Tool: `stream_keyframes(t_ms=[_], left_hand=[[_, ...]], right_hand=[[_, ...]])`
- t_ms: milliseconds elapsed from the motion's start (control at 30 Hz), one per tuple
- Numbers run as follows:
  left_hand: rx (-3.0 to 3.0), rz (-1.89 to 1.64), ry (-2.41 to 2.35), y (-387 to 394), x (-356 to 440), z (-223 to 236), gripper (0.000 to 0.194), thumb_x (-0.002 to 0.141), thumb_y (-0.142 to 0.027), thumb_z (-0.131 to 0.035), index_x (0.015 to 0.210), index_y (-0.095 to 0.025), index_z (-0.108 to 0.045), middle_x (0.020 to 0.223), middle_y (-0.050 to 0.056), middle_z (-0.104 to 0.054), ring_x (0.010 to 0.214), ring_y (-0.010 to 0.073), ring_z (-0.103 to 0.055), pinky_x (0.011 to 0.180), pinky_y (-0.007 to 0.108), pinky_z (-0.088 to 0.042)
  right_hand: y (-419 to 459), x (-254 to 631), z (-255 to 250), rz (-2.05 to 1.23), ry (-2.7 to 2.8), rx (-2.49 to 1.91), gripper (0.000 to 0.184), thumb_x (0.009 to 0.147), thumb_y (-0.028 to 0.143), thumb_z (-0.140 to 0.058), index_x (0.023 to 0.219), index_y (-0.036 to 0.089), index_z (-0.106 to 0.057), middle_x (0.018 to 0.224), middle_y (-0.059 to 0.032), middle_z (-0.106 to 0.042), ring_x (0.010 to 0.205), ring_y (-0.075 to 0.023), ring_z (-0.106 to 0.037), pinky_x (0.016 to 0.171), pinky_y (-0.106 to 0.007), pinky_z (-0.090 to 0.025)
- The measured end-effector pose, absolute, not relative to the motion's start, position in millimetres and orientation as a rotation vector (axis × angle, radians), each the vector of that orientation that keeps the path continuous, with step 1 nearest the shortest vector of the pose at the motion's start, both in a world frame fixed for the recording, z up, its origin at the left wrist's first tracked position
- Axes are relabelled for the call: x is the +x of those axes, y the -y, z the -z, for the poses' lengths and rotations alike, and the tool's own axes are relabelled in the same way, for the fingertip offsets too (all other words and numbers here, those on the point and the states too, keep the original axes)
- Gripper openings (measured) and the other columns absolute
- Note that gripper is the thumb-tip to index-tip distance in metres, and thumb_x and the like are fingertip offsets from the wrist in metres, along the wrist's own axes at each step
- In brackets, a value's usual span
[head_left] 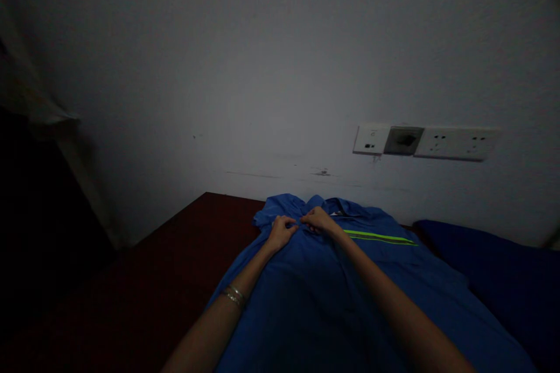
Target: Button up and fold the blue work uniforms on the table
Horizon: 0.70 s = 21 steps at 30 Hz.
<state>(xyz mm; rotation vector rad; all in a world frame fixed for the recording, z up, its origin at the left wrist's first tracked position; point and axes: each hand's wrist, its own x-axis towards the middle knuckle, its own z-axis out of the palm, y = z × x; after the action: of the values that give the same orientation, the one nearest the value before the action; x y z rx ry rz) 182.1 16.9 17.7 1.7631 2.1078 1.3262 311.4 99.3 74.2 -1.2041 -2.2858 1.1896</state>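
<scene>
A blue work shirt [371, 268] with a yellow-green reflective stripe lies spread over a dark red surface, its collar end toward the wall. Near the collar, my left hand [282, 232] pinches the fabric between thumb and fingers. My right hand [317, 220] is closed on the cloth just beside it, fingertips almost meeting those of the left. The fabric bunches into creases around both hands. Any button or small part between the fingertips is too small and dim to make out. Bracelets [234, 296] circle my left wrist.
The dark red tabletop [184, 250] extends to the left. Behind it rises a pale wall [262, 70] with a row of sockets and switches [420, 143]. Darker blue folded cloth [494, 262] lies at the right. A dark shape stands at the far left.
</scene>
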Motion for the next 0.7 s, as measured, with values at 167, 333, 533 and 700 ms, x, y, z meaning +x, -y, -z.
stream_keyframes(t_ms=[167,333,533,700], left_hand=[[1.765,-1.293,-2.132,-13.5,185.5,-20.6,0.018,0.073,-0.021,-0.062,0.090,-0.018,-0.069,0.092,0.005,-0.067,0.094,0.0198,-0.055,0.088,0.034,-0.039],[1.758,-1.290,-2.126,-12.9,185.4,-21.1,0.018,0.074,-0.020,-0.062,0.090,-0.017,-0.069,0.093,0.005,-0.067,0.095,0.0200,-0.053,0.089,0.034,-0.037],[1.777,-1.306,-2.091,-13.5,184.0,-22.0,0.016,0.073,-0.020,-0.062,0.086,-0.017,-0.069,0.091,0.005,-0.067,0.093,0.0204,-0.053,0.089,0.034,-0.036],[1.836,-1.279,-2.082,-11.3,183.4,-26.0,0.013,0.073,-0.020,-0.063,0.084,-0.018,-0.069,0.088,0.004,-0.067,0.091,0.0200,-0.052,0.085,0.033,-0.036]], right_hand=[[-99.1,311.7,-73.3,-1.211,2.278,-1.231,0.029,0.072,0.021,-0.057,0.046,0.016,-0.046,0.029,0.0061,-0.040,0.024,-0.0047,-0.032,0.029,-0.017,-0.023],[-97.3,309.9,-73.5,-1.198,2.293,-1.188,0.031,0.069,0.018,-0.060,0.042,0.017,-0.043,0.026,0.0068,-0.036,0.024,-0.0046,-0.031,0.029,-0.018,-0.022],[-98.1,310.6,-68.5,-1.279,2.276,-1.138,0.033,0.070,0.020,-0.060,0.044,0.018,-0.041,0.028,0.0083,-0.032,0.028,-0.0039,-0.031,0.030,-0.017,-0.022],[-102.1,314.1,-65.9,-1.400,2.273,-1.104,0.030,0.072,0.025,-0.061,0.048,0.017,-0.043,0.033,0.0089,-0.034,0.029,-0.0031,-0.029,0.030,-0.016,-0.021]])
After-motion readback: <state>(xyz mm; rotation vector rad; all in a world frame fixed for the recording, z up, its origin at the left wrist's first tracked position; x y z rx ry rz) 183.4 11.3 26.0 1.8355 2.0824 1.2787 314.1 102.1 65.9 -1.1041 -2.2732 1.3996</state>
